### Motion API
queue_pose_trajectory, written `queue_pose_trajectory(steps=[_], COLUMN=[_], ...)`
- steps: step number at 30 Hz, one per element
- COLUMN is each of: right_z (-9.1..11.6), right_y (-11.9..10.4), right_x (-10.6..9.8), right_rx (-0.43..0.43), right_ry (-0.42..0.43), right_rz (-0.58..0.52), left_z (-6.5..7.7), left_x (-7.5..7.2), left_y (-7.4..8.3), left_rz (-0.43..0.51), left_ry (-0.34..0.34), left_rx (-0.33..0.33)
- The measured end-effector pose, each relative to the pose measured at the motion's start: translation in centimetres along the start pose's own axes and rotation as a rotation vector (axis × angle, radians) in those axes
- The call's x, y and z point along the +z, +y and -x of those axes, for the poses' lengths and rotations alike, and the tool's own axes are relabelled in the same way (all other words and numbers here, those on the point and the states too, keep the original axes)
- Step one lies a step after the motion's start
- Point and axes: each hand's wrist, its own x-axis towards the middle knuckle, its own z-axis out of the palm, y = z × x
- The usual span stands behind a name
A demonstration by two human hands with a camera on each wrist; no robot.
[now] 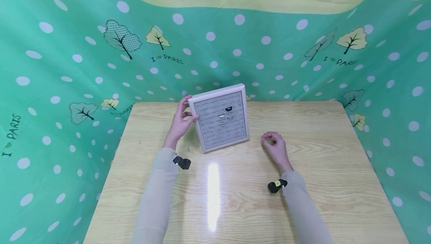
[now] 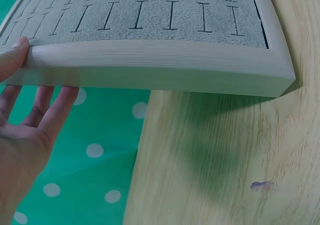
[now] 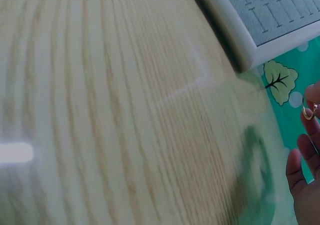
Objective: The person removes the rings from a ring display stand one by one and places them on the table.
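A ring display tray [image 1: 210, 136] with a white frame and a grey slotted insert stands tilted up at the back of the table. Its left side is held by my left hand [image 1: 180, 124], thumb on the front of the frame and fingers behind, as the left wrist view also shows. A few rings sit in the slots near the middle, among them a dark ring [image 1: 229, 109] and a pale ring [image 1: 221, 116]. To the right of the tray and apart from it, my right hand [image 1: 277, 148] pinches a thin gold ring [image 3: 308, 116] between thumb and fingertip.
The wooden table [image 1: 336, 199] carries a bright glare strip in front of the tray. Behind and on both sides hangs a green dotted cloth [image 1: 276, 60] with tree prints. Each wrist wears a small black camera [image 1: 182, 162].
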Motion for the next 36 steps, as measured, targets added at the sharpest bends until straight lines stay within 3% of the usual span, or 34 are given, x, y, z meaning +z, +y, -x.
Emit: queue_pose_trajectory(steps=[17, 36], right_z=[-2.6, -4.3], right_y=[2.8, 4.9], right_x=[-1.7, -2.3], right_rx=[-0.076, -0.134], right_ry=[-0.048, 0.078], right_rz=[0.099, 0.127], left_z=[0.1, 0.3], left_x=[0.2, 0.1], left_y=[0.2, 0.1], left_rz=[0.0, -0.04], left_ry=[0.007, 0.004], left_rx=[-0.039, -0.039])
